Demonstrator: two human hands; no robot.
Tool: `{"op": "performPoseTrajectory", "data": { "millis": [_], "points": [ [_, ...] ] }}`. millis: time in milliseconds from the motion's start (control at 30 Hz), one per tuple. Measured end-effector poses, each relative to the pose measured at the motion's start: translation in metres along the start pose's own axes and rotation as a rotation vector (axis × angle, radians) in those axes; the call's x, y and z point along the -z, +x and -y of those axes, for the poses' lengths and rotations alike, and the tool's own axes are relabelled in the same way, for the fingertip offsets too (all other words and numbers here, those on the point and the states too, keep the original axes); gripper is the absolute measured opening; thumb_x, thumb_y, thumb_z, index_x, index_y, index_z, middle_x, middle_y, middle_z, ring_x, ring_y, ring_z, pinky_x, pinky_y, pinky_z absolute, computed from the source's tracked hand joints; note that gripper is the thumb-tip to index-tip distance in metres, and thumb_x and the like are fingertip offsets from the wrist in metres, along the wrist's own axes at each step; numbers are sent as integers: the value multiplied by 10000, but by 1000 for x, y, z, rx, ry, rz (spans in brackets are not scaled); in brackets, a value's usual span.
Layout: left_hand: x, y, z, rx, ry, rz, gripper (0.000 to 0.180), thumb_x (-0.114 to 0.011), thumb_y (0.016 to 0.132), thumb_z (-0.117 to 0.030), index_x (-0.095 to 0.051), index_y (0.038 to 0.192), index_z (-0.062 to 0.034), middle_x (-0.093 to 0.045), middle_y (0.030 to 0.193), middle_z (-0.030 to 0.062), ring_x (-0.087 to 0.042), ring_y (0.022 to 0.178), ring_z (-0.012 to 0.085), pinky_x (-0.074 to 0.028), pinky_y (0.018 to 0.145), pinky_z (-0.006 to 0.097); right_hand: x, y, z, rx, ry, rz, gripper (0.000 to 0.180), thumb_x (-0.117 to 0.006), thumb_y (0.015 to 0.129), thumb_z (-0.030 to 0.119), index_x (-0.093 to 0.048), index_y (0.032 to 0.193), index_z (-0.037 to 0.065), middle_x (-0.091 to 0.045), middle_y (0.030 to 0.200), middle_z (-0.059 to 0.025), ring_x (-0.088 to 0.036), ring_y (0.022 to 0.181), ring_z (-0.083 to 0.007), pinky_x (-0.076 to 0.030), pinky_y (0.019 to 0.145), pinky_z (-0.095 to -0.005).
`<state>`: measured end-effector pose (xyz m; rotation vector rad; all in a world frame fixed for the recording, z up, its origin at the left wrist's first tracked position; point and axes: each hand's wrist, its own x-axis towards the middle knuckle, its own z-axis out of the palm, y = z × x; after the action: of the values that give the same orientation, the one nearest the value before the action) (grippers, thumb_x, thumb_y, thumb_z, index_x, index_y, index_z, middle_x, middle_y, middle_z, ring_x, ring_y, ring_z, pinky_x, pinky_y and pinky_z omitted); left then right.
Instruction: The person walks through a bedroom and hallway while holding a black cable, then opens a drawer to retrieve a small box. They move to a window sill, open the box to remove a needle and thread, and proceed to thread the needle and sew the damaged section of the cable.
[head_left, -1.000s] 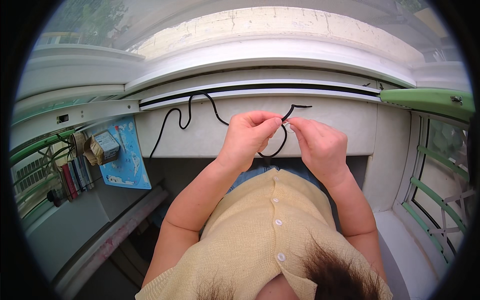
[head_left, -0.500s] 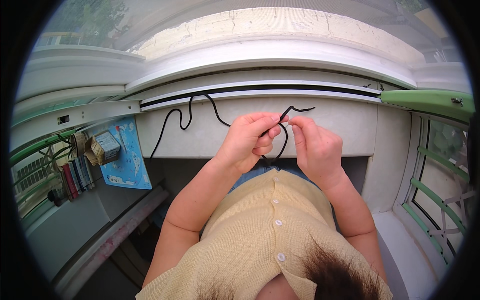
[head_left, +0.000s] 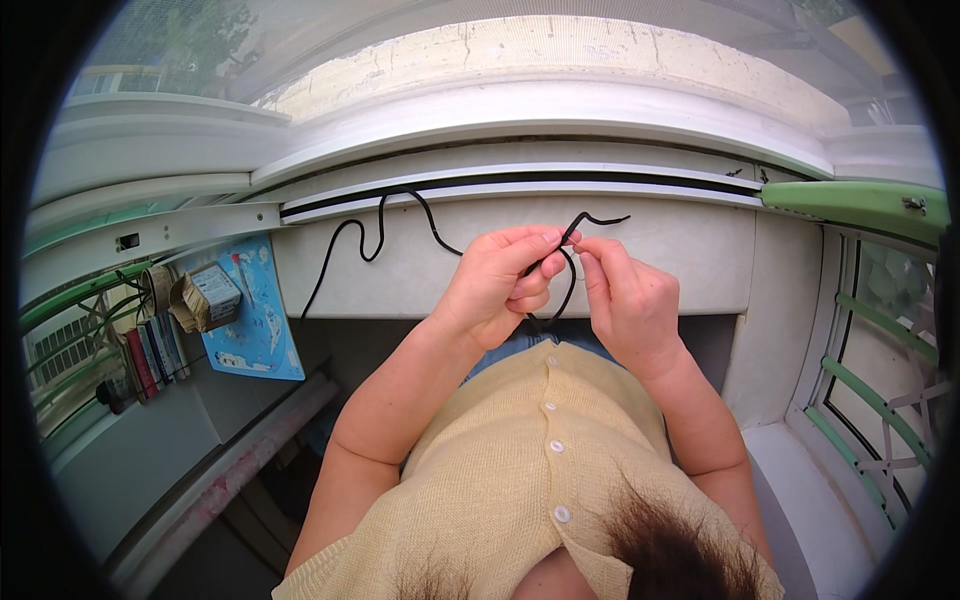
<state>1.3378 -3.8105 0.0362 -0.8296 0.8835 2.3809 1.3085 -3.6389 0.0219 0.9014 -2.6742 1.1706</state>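
Observation:
A thin black cord (head_left: 400, 205) snakes across the white window ledge (head_left: 680, 250) and runs into my hands. My left hand (head_left: 495, 285) pinches the cord between thumb and fingers, with a loop hanging below. My right hand (head_left: 628, 300) pinches the same cord just to the right, thumb and forefinger together. The cord's free end (head_left: 600, 217) sticks out above my right hand toward the window track.
A blue printed sheet (head_left: 255, 315) hangs on the wall at left, beside a small cardboard box (head_left: 205, 295) and a row of books (head_left: 150, 355). Green metal window bars (head_left: 870, 400) stand at right. A long pale rail (head_left: 240, 470) runs along the lower left.
My hands have drawn slightly closer together and the loop between them has tightened. The cord's free end has shifted a little to the right.

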Motion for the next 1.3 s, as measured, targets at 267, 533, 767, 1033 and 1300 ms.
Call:
{"op": "performPoseTrajectory", "data": {
  "millis": [267,533,767,1033,1300],
  "points": [
    [0,1,-1,11,-17,3,206,-526,971,-135,-617,1057,28,-559,723,-4,-289,466,2,-226,403,166,1,0,-1,-6,15,4,90,-613,867,57,-603,954,80,-622,638,-55,-592,509,-217,-434,457,-316],
    [-2,1,-1,18,-22,-12,186,-538,964,-130,-621,1040,18,-558,716,-8,-298,467,-2,-224,400,164,2,1,-1,1,11,2,111,-619,859,54,-615,966,82,-624,640,-53,-591,508,-213,-433,456,-311],
    [-3,2,0,15,-10,-35,174,-552,951,-115,-628,1019,25,-553,699,-5,-295,458,1,-219,393,165,2,1,-2,15,22,-2,117,-627,850,55,-616,963,81,-630,656,-59,-599,524,-217,-445,466,-315],
    [-9,1,6,-88,73,-96,161,-570,927,-97,-634,1011,24,-561,712,9,-306,457,17,-235,401,182,2,-1,-3,11,6,5,137,-628,840,55,-617,974,80,-628,646,-61,-601,521,-216,-452,469,-317],
    [-12,1,12,-228,187,-159,139,-609,878,-36,-633,998,29,-619,753,51,-326,459,17,-244,403,187,3,-1,-1,-4,-6,14,154,-619,831,54,-621,982,84,-605,597,-55,-587,488,-210,-440,448,-317]
  ]
}}
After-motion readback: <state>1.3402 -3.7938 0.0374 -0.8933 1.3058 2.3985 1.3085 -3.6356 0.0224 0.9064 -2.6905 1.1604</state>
